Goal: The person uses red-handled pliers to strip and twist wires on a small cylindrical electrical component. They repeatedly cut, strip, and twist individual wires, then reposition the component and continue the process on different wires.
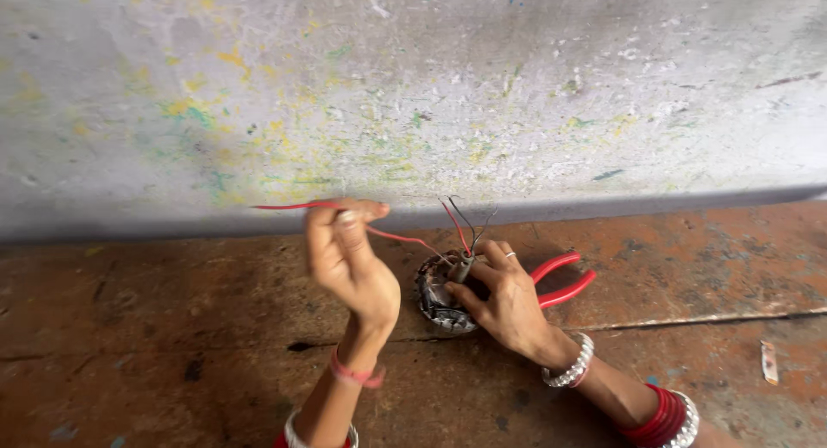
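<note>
- Foreground: both forearms enter from the bottom edge, elbows cut off; bangles ring each wrist.
- Left hand [351,263]: raised, fingertips pinched on a thin red wire [396,235] that runs from past the hand's left side down to the coil.
- Right hand [506,300]: clasped over a round wound coil [438,300] resting on the rusty brown surface [172,327]; palm hides the coil's right half.
- Short loose leads [461,220], red and dark, stick up from the coil; their ends are too fine to make out.
- Red-handled pliers [564,280]: lying just behind the right hand, jaws hidden.
- Background: grey paint-flecked wall [413,95].
</note>
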